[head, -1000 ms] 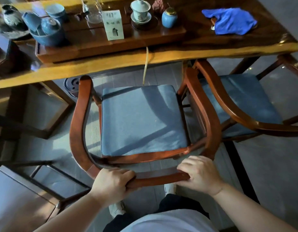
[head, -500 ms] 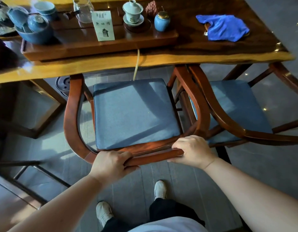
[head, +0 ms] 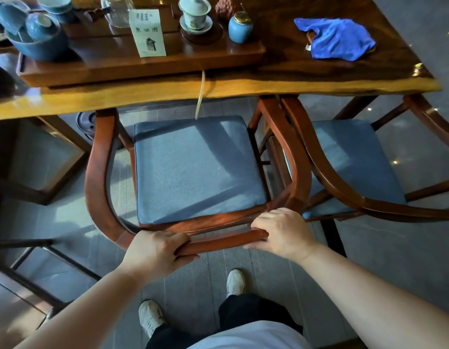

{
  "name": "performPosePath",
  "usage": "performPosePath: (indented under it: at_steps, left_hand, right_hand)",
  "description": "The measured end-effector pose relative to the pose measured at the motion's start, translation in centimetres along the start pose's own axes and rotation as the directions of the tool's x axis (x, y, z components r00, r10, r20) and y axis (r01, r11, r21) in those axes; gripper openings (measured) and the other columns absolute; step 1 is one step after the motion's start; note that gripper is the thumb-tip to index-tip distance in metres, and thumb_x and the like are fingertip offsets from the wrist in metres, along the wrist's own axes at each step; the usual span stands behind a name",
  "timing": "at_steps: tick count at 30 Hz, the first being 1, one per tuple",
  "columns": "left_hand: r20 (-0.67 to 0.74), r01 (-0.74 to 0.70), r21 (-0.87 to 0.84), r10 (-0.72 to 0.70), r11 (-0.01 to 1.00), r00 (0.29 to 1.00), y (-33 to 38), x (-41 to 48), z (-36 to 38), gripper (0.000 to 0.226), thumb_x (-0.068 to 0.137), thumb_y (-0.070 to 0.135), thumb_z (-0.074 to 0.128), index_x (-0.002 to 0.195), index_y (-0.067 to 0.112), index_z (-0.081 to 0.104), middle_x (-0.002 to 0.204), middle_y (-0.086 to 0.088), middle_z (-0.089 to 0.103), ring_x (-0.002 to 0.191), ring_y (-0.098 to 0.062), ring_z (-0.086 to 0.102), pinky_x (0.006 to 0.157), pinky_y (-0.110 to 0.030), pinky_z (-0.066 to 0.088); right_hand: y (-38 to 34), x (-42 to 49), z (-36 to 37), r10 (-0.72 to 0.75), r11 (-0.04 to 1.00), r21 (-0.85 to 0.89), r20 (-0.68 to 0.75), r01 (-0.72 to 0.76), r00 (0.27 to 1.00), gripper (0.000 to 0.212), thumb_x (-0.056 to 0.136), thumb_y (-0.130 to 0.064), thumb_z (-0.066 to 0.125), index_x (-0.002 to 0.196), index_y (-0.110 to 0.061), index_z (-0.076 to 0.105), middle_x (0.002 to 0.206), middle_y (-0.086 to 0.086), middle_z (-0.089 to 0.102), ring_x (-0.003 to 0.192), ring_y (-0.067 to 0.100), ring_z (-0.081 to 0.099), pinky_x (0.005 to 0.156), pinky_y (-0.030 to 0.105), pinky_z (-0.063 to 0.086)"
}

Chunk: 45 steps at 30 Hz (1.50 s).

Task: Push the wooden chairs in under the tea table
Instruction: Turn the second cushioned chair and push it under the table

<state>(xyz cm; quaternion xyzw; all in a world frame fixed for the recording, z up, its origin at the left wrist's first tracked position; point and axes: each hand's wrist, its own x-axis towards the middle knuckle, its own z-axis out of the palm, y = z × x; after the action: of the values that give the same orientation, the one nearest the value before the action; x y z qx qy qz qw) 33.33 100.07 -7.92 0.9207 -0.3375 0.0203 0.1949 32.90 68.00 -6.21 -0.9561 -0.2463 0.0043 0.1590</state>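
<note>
Fingers of my left hand [head: 155,253] and right hand [head: 283,234] wrap closed around the chair [head: 100,177] at its curved, glossy red-brown back rail, 6 o'clock. Its blue cushion [head: 195,167] sits below the slab table [head: 243,86] edge, 12 o'clock.

Polished reddish wood forms the curved frame of the wooden chair [head: 100,177], its seat covered by a matt blue-grey cloth cushion [head: 195,167]. The tea table [head: 294,81] is a glossy slab of wood, dark at the centre and golden along its edge, carrying a smooth varnished wooden tray [head: 142,69], glazed blue ceramic cups [head: 39,26], a clear glass pitcher [head: 117,11] and a paper card [head: 147,34]. A soft, crumpled blue cloth [head: 336,39] lies on the sheen of the tabletop, above a matt grey tiled floor [head: 193,278].
</note>
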Motion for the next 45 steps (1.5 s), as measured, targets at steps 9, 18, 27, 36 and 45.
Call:
performPosePath:
  at_steps: [9,18,27,36,45]
  left_hand:
    - [-0.050,0.018,-0.027,-0.019,0.999,0.999,-1.6,-0.1,-1.0,0.049,0.082,0.071,0.045,0.085,0.029,0.069,0.066,0.010,0.069,0.059,-0.014,0.065,0.045,-0.027,0.051]
    - [0.057,0.064,0.006,-0.064,0.998,0.996,1.9,-1.7,0.1,0.035,0.074,0.060,0.057,0.076,0.026,0.066,0.061,0.011,0.065,0.053,-0.014,0.063,0.040,-0.024,0.043]
    - [0.062,0.052,0.018,-0.053,0.998,0.997,0.8,-3.6,-1.6,0.043,0.079,0.064,0.052,0.077,0.025,0.070,0.062,0.011,0.067,0.053,-0.016,0.064,0.039,-0.024,0.047]
    - [0.091,0.079,0.017,-0.081,0.997,0.993,3.3,-2.6,-0.8,0.034,0.072,0.059,0.059,0.076,0.026,0.067,0.062,0.012,0.067,0.053,-0.013,0.062,0.040,-0.024,0.045]
    - [0.171,0.122,0.049,-0.129,0.991,0.977,4.2,-2.4,-1.6,0.034,0.071,0.052,0.073,0.085,0.023,0.065,0.076,0.007,0.070,0.064,-0.023,0.066,0.047,-0.031,0.052]
  right_hand:
    - [-1.2,1.1,0.3,-0.001,1.000,0.000,0.018,0.001,1.000,0.051,0.072,-0.067,0.068,0.082,-0.017,0.070,0.077,-0.002,0.070,0.072,0.022,0.065,0.067,0.037,0.051]
    - [-0.4,-1.8,0.2,-0.069,0.998,0.000,-0.017,0.069,0.997,0.054,0.082,-0.073,0.054,0.072,-0.021,0.064,0.071,-0.006,0.065,0.066,0.019,0.060,0.058,0.035,0.049]
    - [-3.1,-2.3,1.3,-0.079,0.997,0.020,-0.001,0.079,0.997,0.056,0.086,-0.072,0.050,0.072,-0.019,0.064,0.071,-0.005,0.065,0.069,0.020,0.060,0.054,0.036,0.048]
    - [-1.6,-3.4,0.1,-0.055,0.998,0.003,-0.030,0.056,0.998,0.054,0.079,-0.073,0.056,0.076,-0.021,0.069,0.075,-0.006,0.070,0.071,0.019,0.066,0.056,0.035,0.053]
    - [-2.8,-3.3,-0.5,0.056,0.998,0.018,0.056,-0.057,0.997,0.044,0.070,-0.066,0.068,0.081,-0.024,0.067,0.079,-0.008,0.069,0.074,0.017,0.064,0.066,0.032,0.051]
